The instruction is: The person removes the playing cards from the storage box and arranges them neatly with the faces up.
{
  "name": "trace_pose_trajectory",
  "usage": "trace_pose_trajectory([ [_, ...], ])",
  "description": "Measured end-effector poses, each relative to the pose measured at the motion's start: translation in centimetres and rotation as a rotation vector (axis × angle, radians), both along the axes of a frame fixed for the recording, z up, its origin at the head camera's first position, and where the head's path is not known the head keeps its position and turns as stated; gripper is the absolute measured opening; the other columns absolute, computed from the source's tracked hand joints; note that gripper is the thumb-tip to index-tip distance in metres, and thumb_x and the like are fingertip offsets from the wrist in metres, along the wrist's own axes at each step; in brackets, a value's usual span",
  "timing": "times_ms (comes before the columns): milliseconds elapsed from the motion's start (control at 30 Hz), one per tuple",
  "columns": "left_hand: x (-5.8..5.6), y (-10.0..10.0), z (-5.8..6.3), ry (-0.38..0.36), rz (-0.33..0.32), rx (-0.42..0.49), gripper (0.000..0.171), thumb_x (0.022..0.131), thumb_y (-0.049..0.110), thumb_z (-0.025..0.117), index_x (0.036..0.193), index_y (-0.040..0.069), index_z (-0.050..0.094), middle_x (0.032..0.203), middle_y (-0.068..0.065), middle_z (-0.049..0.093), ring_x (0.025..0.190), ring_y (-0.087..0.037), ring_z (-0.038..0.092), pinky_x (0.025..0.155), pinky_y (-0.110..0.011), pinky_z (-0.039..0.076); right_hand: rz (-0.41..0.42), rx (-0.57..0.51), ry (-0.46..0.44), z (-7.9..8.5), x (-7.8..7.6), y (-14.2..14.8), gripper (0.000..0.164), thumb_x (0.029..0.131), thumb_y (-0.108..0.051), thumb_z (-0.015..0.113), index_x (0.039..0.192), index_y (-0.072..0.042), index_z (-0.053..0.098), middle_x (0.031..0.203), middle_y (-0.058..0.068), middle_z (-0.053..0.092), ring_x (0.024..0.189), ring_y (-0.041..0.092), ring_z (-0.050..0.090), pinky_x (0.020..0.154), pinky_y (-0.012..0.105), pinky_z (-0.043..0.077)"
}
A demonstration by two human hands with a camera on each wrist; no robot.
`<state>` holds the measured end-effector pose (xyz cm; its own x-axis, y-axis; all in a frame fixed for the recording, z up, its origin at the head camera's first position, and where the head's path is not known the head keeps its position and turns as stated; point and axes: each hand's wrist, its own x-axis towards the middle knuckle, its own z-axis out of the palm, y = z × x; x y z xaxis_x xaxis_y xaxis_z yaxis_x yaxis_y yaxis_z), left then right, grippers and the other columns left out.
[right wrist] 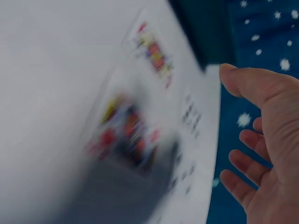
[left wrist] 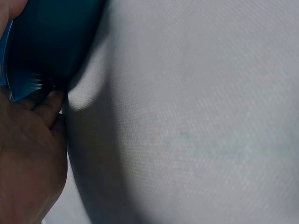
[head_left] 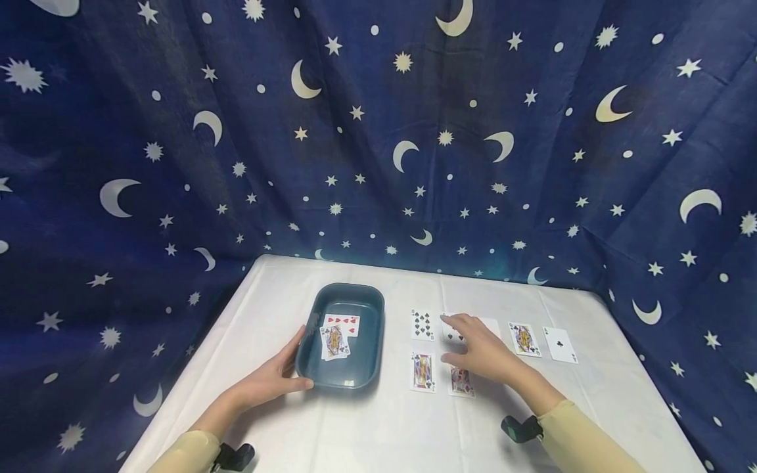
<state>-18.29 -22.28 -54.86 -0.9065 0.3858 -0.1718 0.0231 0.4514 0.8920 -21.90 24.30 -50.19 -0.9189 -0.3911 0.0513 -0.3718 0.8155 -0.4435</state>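
My left hand (head_left: 269, 381) grips the near left side of a dark teal plastic tray (head_left: 378, 341); in the left wrist view its fingers reach beneath the tray's edge. Inside the tray lie a red heart card (head_left: 350, 322) and, overlapping it, a face card (head_left: 334, 340) on top of others. Over the playing cards hovers my right hand (head_left: 481, 348), fingers spread and nothing held. Below it are a red face card (head_left: 462, 382) and a black-pip card (head_left: 453, 336), both partly covered. Another face card (head_left: 422, 372) lies just left, blurred in the right wrist view.
A black ten-like card (head_left: 422, 325) heads the back row. Farther right lie a mostly hidden card (head_left: 492, 325), a face card (head_left: 524, 339) and an ace of clubs (head_left: 560, 345). The white-covered table (head_left: 331, 433) ends at a blue star-and-moon curtain (head_left: 367, 144).
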Motion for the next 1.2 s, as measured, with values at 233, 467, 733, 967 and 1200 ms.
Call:
trace_pose_trajectory([
  [233,-0.2,-0.1,-0.3,-0.009,0.0,0.004,0.116,0.086,0.034,0.084,0.166,0.031,0.0,0.172,-0.009,0.0,0.156,-0.034,0.007,0.122,-0.049,0.021,0.103,-0.041,0.01,2.6,-1.7,-5.7,0.077,0.088,-0.042,0.079,0.154,-0.02,0.047,0.155,0.003,0.046,0.146,0.027,0.038,0.118,0.053,0.036],
  [467,-0.1,0.1,-0.1,-0.002,0.006,0.003,0.116,0.084,0.033,0.085,0.166,0.03,0.002,0.172,-0.011,0.001,0.156,-0.035,0.008,0.122,-0.051,0.021,0.243,0.001,0.017,3.5,-3.4,-11.3,0.081,0.089,-0.047,0.078,0.155,-0.013,0.046,0.16,0.0,0.042,0.148,0.02,0.034,0.121,0.043,0.031],
  [733,-0.2,-0.2,-0.3,-0.012,-0.003,0.007,0.118,0.084,0.035,0.085,0.166,0.029,0.0,0.171,-0.012,0.001,0.155,-0.034,0.009,0.123,-0.048,0.021,0.34,0.094,0.011,3.2,-5.1,-16.0,0.08,0.086,-0.044,0.079,0.152,-0.01,0.05,0.156,0.005,0.046,0.146,0.023,0.039,0.122,0.041,0.031],
  [967,-0.2,-0.3,-0.4,-0.025,-0.003,0.011,0.118,0.085,0.036,0.084,0.166,0.031,-0.002,0.172,-0.008,0.002,0.156,-0.03,0.009,0.123,-0.045,0.021,0.376,0.207,0.024,2.0,-5.9,-19.0,0.082,0.08,-0.042,0.084,0.149,-0.012,0.054,0.149,0.005,0.053,0.139,0.023,0.044,0.118,0.039,0.038],
  [1200,-0.1,-0.2,-0.3,-0.019,-0.012,0.014,0.118,0.085,0.034,0.084,0.166,0.027,-0.002,0.171,-0.011,0.002,0.156,-0.033,0.009,0.122,-0.047,0.022,0.441,0.339,0.042,0.9,-6.1,-20.9,0.084,0.076,-0.047,0.088,0.147,-0.013,0.057,0.146,0.0,0.055,0.135,0.021,0.047,0.119,0.038,0.036],
])
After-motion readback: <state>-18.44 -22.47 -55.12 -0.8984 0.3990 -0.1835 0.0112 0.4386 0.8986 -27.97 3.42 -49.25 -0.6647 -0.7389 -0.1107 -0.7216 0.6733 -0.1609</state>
